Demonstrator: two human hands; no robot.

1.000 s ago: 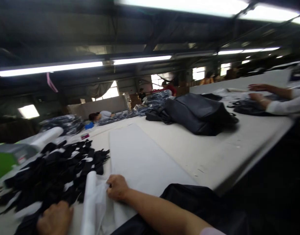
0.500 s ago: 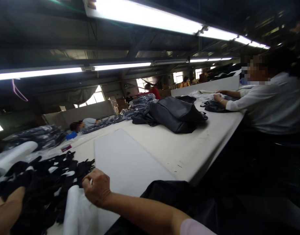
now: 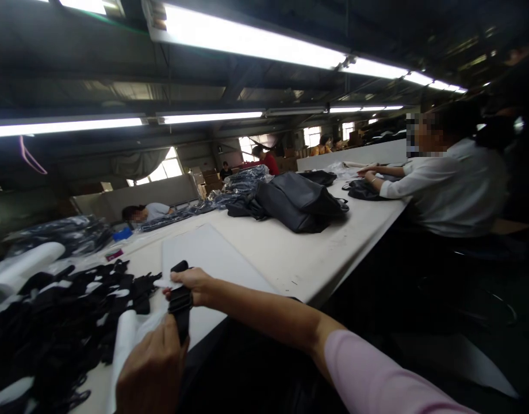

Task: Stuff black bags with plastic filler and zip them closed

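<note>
A black webbing strap [image 3: 183, 326] with a dark slider buckle [image 3: 180, 300] is held between my two hands over the table's near edge. My right hand [image 3: 198, 283] pinches its upper end, where a small white piece [image 3: 163, 283] also sticks out from the fingers. Lower down, my left hand [image 3: 150, 368] has its fingers closed on the same strap just below the buckle. To the left lies a heap of black straps [image 3: 53, 322] mixed with white bits. A white rolled sheet [image 3: 124, 345] stands beside my left hand, partly covered by it.
A light grey board [image 3: 213, 253] lies on the pale table [image 3: 290, 259]. Black bags [image 3: 296, 201] rest farther back, with plastic-wrapped goods [image 3: 247, 178] behind. At the right side a co-worker in a white top [image 3: 454, 184] handles black fabric. Another white roll [image 3: 27, 267] lies far left.
My left hand has come from the strap heap to the middle and now grips a strap. My right hand has risen and moved right, taking the strap's upper end. The view has shifted slightly.
</note>
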